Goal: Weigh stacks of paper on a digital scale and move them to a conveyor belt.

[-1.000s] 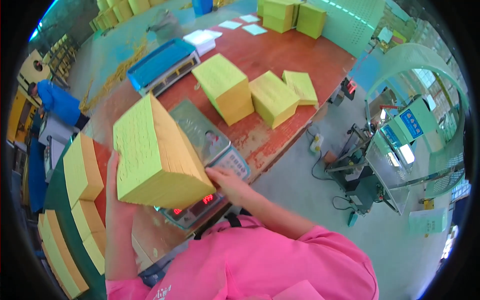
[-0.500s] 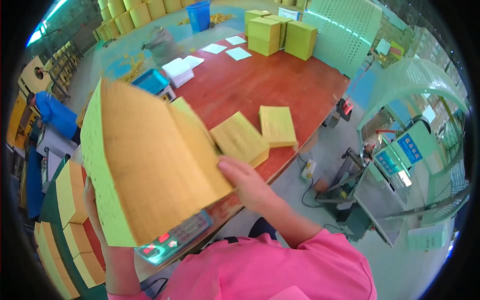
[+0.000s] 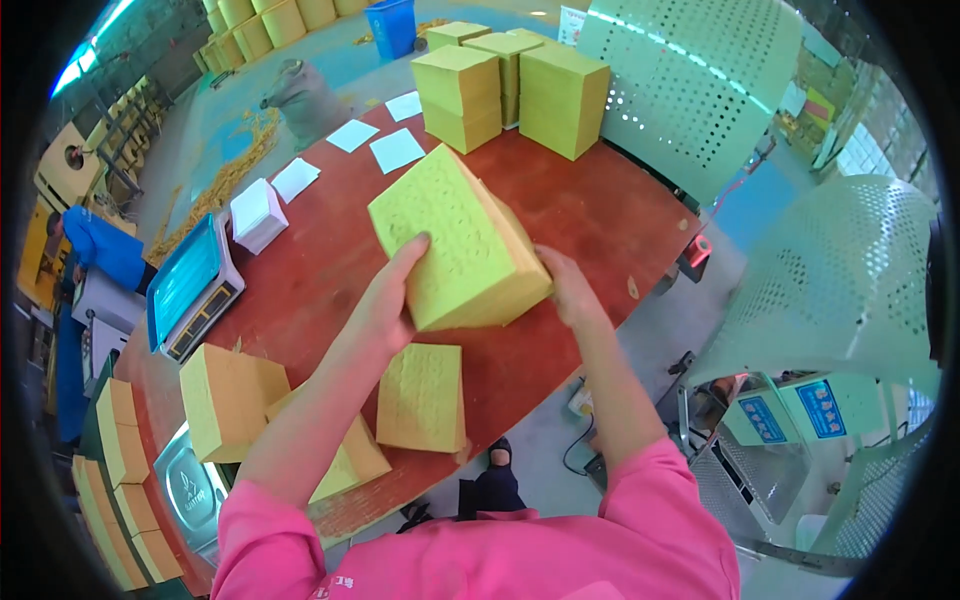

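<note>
Over the middle of the red table [image 3: 310, 235], I hold up a thick block of yellow paper [image 3: 465, 240] in both hands, tilted. My left hand [image 3: 390, 300] grips its near left face, thumb laid flat on the perforated-looking surface. My right hand [image 3: 568, 285] closes on the right side, its fingertips partly hidden behind the block. Below, near the front edge, lies a yellow paper block [image 3: 420, 398]. Another block [image 3: 350, 465] is partly covered by my left forearm, and a taller one [image 3: 225, 400] stands to its left.
Stacked yellow blocks [image 3: 455, 95] stand at the table's far side beside a perforated pale-green metal guard [image 3: 680, 80]. White sheets [image 3: 397, 150], a white paper stack [image 3: 258, 215] and a blue-topped scale [image 3: 185, 275] are at left. A metal-plated scale [image 3: 190, 490] sits lower left. A co-worker in blue [image 3: 100, 240] is beyond.
The held block has moved from the left, close to me, to farther out over the table's middle. Its yellow face now turns up, and the view has shifted, showing both scales more fully.
</note>
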